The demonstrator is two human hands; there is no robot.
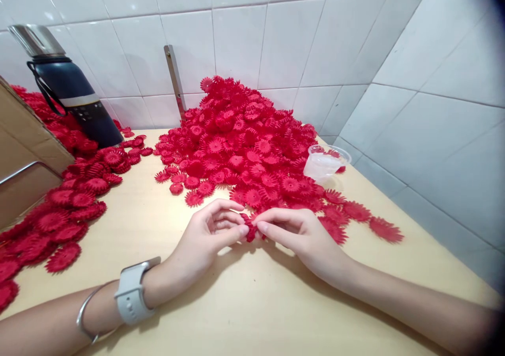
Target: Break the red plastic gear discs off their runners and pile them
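Observation:
Between my two hands, just above the table, is a small red flower-shaped piece (250,229) with fringed petals. My left hand (215,227) pinches its left side between thumb and fingers, the other fingers curled. From the right, my right hand (302,232) closes thumb and forefinger on the piece's other edge. The fingertips cover part of it. Right behind my hands rises a large heap of red fringed flower pieces (244,145). A few flat ones, like this fringed disc (385,230), lie to the right.
A clear plastic cup (321,165) leans at the heap's right side. On the left, more red pieces (59,219) spread beside a cardboard box (27,151) and a dark blue thermos (79,93). A metal strip (174,80) stands against the tiled wall (240,40).

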